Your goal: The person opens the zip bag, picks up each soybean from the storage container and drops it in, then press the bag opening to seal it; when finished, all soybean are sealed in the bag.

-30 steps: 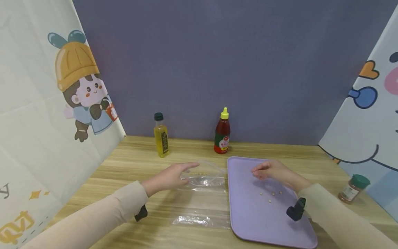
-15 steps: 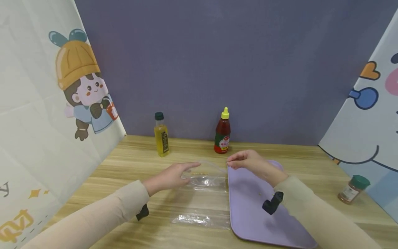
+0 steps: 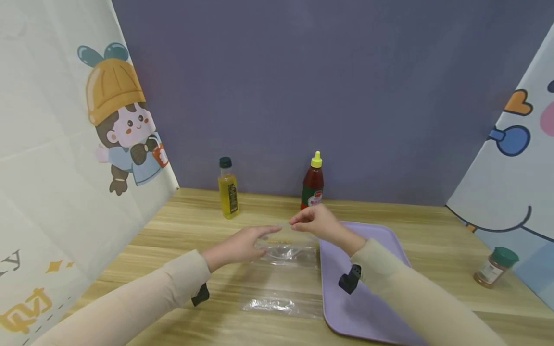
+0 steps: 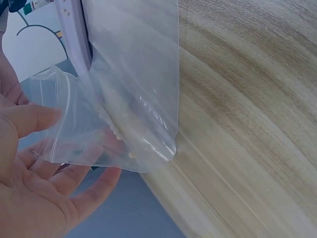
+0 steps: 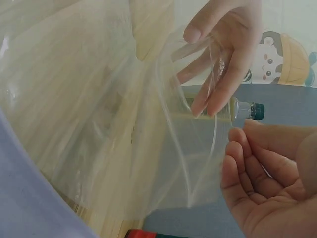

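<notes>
A clear plastic zip bag (image 3: 281,283) lies on the wooden table, its mouth end lifted and spread. My left hand (image 3: 235,246) holds that mouth, thumb on the near side and fingers behind the plastic in the left wrist view. Several small pale pieces (image 4: 118,135) show in a row inside the bag. Right at the bag's mouth is my right hand (image 3: 323,225), thumb and fingertips pinched together; the small pale piece between them is hidden by the fingers. My right forearm crosses over the purple tray (image 3: 339,298), hiding the part where loose pieces lay.
Behind the bag stand a bottle of yellow oil (image 3: 228,194) and a red sauce bottle (image 3: 313,185) with a yellow cap, partly covered by my right hand. A small green-lidded spice jar (image 3: 495,266) stands at the far right. A grey-blue panel (image 3: 268,96) rises behind the table.
My right hand has moved left from over the tray to the bag's mouth, fingertips pinched. My left hand stays on the bag. The view has shifted slightly.
</notes>
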